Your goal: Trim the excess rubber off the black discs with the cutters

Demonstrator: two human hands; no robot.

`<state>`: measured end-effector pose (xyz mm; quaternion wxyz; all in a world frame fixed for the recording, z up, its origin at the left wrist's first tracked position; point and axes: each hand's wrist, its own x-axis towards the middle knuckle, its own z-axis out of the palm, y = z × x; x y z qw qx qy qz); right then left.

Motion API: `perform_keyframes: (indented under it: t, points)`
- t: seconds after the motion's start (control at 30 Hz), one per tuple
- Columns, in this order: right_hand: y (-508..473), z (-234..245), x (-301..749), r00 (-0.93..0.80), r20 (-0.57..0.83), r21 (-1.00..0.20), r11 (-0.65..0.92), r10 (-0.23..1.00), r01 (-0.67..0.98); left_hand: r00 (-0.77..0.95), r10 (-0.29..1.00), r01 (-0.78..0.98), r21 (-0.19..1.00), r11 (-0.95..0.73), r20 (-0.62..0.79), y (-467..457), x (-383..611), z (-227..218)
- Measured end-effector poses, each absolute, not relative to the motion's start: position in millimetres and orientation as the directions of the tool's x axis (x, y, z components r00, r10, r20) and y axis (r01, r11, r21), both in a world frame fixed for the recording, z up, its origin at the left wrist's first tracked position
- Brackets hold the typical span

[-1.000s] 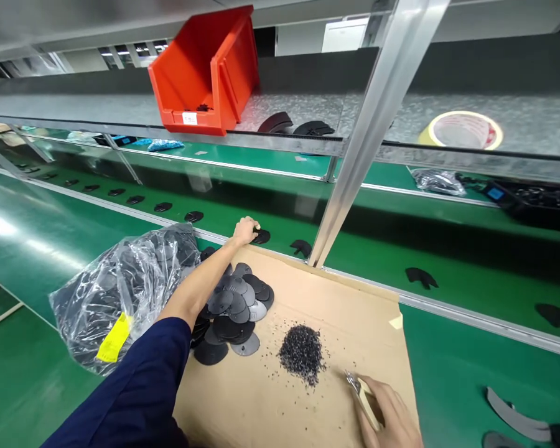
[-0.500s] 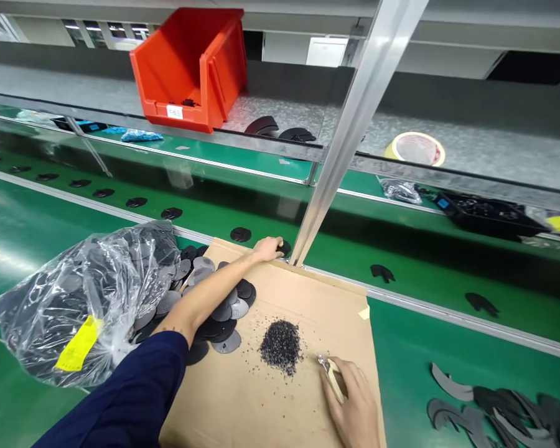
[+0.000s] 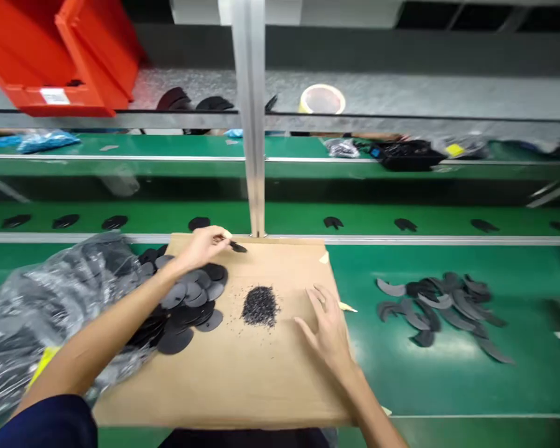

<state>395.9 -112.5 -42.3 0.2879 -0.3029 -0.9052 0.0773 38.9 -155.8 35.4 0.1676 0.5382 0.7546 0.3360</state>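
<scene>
My left hand is closed in a pinch on a small black piece at the far edge of the cardboard sheet. Just below it lies a pile of black discs that spills from a clear plastic bag. My right hand lies on the cardboard's right side with its fingers stretched out. A beige tool tip pokes out beside it. A small heap of black granules sits between my hands.
Curved grey and black pieces lie on the green table at the right. Behind the cardboard runs a conveyor with spaced black parts. An aluminium post rises at the far edge. The shelf above holds a red bin and a tape roll.
My view has swung right. My left hand drew back from the belt onto the cardboard with a black piece. My right hand's fingers have stretched out from around the beige tool.
</scene>
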Motion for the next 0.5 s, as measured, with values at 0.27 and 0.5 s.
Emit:
perform_keyframes:
  t: [0.27,0.5]
  points:
    - [-136,-31,322,-0.821,0.434,-0.701,0.711,0.37,-0.051,-0.006,0.983,0.575,0.805,-0.147,0.184,-252,134,2]
    - [-117,-30,315,-0.656,-0.001,-1.0,-0.009,0.754,-0.009,-0.27,0.958,0.919,0.321,0.227,0.094,-242,66,-11]
